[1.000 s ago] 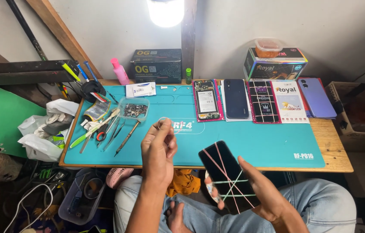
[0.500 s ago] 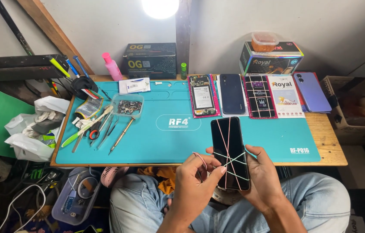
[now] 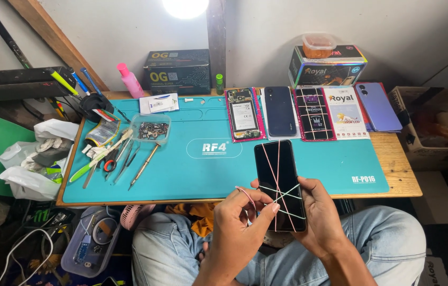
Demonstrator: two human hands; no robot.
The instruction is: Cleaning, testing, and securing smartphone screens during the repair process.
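Teal mat [image 3: 181, 169] behind banded phone [image 3: 279, 182]

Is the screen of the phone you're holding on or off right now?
Off, as far as shows: the phone in the right hand has a plain black screen, crossed only by rubber bands.

A bright lamp [image 3: 185, 6] glares overhead, lighting everything evenly and sharply, with soft shadows.

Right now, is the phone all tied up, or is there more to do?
Partly tied. Several rubber bands already cross the black phone, which the right hand holds from behind. The left hand has one more pink band looped on its fingers, not yet around the phone. The opened phone lies on the teal mat.
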